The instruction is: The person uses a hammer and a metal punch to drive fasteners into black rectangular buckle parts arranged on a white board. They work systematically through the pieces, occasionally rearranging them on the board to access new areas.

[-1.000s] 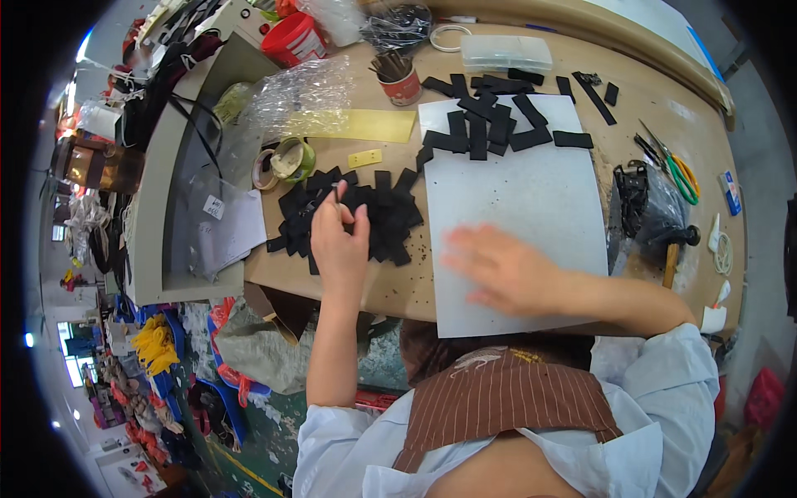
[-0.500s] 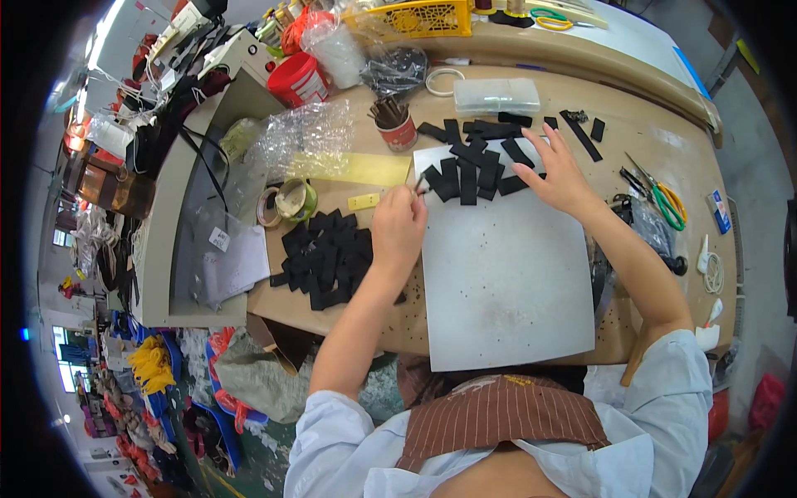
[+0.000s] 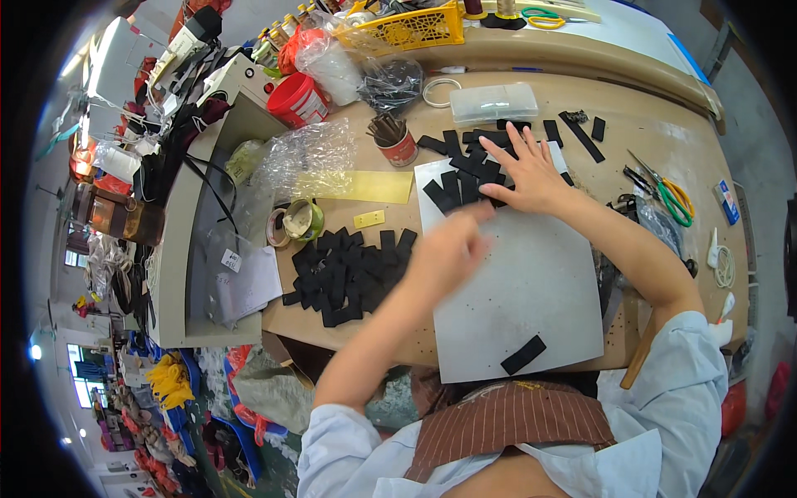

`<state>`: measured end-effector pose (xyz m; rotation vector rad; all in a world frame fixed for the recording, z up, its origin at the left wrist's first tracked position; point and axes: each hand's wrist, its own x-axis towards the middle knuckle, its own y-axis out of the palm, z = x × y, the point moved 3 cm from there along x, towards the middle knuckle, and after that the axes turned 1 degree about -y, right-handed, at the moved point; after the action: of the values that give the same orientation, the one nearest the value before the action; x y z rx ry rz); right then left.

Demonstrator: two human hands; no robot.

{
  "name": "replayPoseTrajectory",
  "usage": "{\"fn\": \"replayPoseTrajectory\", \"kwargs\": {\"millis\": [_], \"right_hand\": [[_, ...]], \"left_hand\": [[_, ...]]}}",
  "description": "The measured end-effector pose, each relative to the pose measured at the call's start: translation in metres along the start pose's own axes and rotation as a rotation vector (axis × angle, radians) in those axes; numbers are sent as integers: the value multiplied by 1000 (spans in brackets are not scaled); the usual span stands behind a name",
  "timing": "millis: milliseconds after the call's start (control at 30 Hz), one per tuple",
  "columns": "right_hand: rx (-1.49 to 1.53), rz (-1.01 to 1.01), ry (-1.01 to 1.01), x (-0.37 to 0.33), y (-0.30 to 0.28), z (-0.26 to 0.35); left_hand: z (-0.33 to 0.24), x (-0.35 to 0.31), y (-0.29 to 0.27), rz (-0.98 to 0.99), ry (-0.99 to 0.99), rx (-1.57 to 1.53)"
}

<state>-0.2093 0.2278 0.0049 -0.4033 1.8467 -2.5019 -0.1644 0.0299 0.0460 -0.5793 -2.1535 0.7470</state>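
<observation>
On the upper part of a grey-white board [image 3: 519, 282] lies a cluster of short black strips [image 3: 462, 174]. My right hand [image 3: 531, 176] rests over the right side of that cluster with its fingers spread, hiding some strips. Just below the cluster's left part, over the board, my left hand [image 3: 452, 249] is smeared by motion; its fingers look bent, and whether they hold anything does not show. One single black strip [image 3: 523, 355] lies slanted near the board's front edge. To the left of the board, a larger heap of black pieces [image 3: 344, 278] sits on the brown table.
Behind the cluster stand a clear plastic box [image 3: 495, 103] and a red tin of brown sticks [image 3: 393, 141]. Scissors [image 3: 667, 192] lie at the right. Tape rolls [image 3: 302, 220], a yellow strip [image 3: 365, 187] and crumpled clear plastic [image 3: 307, 158] are at the left.
My left hand has moved right, from the board's left edge to over the board. My right hand has shifted left onto the strips. A single strip now lies near the board's front edge.
</observation>
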Motion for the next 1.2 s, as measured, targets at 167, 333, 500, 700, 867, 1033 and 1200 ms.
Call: {"fn": "replayPoseTrajectory", "kwargs": {"millis": [167,333,500,700,867,1033,1200], "right_hand": [[-17,80,-75,-2,4,-3],[99,129,-290,-41,0,2],[174,154,-342,-113,-20,37],[373,-65,-160,-88,-40,8],[297,-3,398,10,-53,-123],[401,374,579,46,-48,-113],[152,507,318,94,-19,-85]], "left_hand": [[85,48,25,-14,-7,133],[65,22,33,127,-113,-33],[4,-36,28,160,-68,-66],[3,-37,-10,-9,-281,-101],[79,30,-30,-84,-373,-5],[139,107,-2,246,-601,205],[154,138,29,370,-575,309]]}}
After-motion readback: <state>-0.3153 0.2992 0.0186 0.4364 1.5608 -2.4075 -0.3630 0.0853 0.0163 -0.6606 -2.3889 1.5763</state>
